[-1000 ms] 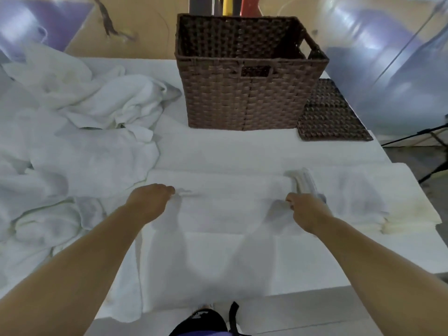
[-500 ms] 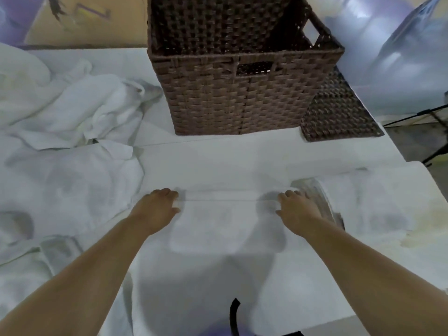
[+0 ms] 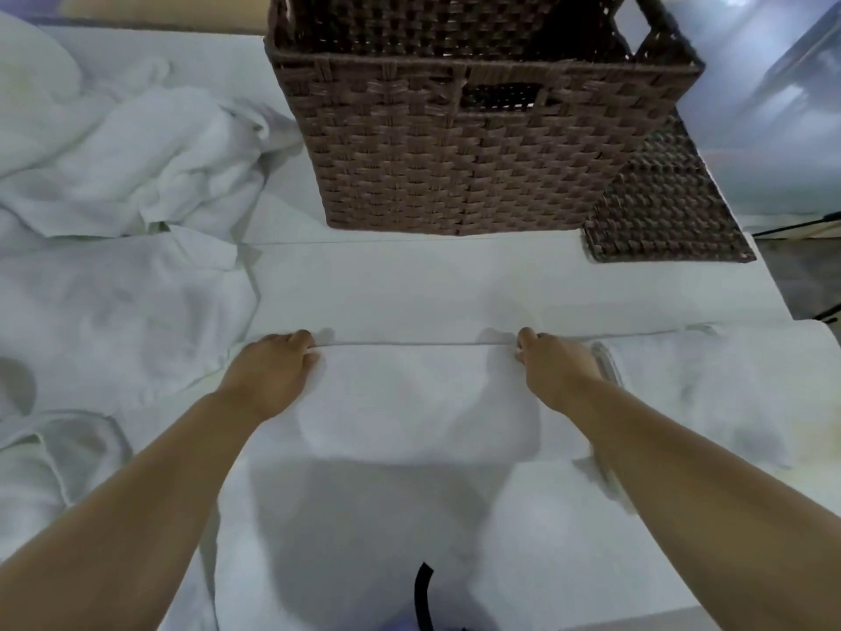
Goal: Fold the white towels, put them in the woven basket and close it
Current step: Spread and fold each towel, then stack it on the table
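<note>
Both ends of the far hem of a white towel are held, the towel being spread flat on the worktop nearest the person. The left hand is curled over the hem's left end and the right hand over its right end. The cloth appears to be pinched under the fingertips, though the thumbs are hidden. The towel is judged light, soft and limp, with no stiffness of its own. It is therefore best taken at the corners or along a hem, kept taut between the two hands, and supported from below once folded, lest the layers slide apart. Just right of it a folded towel is laid. Farther off on the left, unfolded towels are heaped. Farthest stands the woven basket, open, with its lid laid flat at its right.
</note>
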{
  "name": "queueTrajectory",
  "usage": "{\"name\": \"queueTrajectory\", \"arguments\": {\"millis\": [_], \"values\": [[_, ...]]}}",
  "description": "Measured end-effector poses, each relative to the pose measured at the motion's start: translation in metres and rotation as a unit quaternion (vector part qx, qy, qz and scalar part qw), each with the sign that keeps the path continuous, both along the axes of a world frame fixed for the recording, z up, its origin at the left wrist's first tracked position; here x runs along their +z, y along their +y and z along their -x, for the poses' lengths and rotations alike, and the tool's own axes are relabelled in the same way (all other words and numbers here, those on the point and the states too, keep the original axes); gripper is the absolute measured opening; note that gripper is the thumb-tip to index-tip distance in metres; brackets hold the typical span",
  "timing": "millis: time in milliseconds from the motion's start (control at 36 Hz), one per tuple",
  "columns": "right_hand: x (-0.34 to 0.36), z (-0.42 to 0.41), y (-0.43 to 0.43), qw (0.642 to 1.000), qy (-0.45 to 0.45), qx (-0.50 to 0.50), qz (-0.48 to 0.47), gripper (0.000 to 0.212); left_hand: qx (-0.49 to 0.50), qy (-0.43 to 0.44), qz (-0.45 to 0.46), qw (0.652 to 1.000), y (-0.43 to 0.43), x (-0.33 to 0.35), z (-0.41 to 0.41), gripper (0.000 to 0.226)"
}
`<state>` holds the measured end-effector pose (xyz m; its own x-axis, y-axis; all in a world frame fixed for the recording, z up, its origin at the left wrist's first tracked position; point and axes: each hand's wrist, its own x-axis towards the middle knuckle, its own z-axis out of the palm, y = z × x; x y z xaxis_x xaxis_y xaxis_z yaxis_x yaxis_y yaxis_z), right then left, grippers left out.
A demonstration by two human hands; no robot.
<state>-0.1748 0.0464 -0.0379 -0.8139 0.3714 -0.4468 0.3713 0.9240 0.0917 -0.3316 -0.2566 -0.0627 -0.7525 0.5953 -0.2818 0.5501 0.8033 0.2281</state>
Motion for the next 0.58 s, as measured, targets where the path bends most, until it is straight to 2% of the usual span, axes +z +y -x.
{"name": "queueTrajectory", "arguments": {"millis": [167,278,361,417,472,528,583], "values": [[-0.008,0.000,0.001,1.000,0.024,-0.007,-0.019,0.014,0.019,0.023,0.035,0.999,0.010,-0.006,0.000,0.026],[-0.018,-0.015,-0.010,0.997,0.072,-0.024,-0.032,0.034,0.035,0.063,-0.023,0.997,0.009,-0.010,-0.008,0.019],[-0.017,-0.026,-0.027,0.992,0.121,-0.029,-0.017,0.046,-0.015,0.077,-0.059,0.995,0.011,-0.013,-0.015,0.033],[-0.012,-0.033,-0.043,0.992,0.123,-0.023,0.011,0.045,-0.057,0.056,-0.051,0.995,0.014,-0.015,-0.020,0.039],[-0.006,-0.040,-0.063,0.992,0.098,-0.025,0.074,0.043,-0.070,0.031,-0.032,0.997,0.017,-0.018,-0.023,0.042],[-0.008,-0.045,-0.078,0.990,0.018,-0.030,0.134,0.049,-0.064,0.024,-0.020,0.997,0.018,-0.018,-0.023,0.044],[-0.009,-0.045,-0.085,0.989,-0.056,-0.016,0.134,0.056,-0.057,0.015,0.000,0.998,0.019,-0.013,-0.024,0.044]]}}
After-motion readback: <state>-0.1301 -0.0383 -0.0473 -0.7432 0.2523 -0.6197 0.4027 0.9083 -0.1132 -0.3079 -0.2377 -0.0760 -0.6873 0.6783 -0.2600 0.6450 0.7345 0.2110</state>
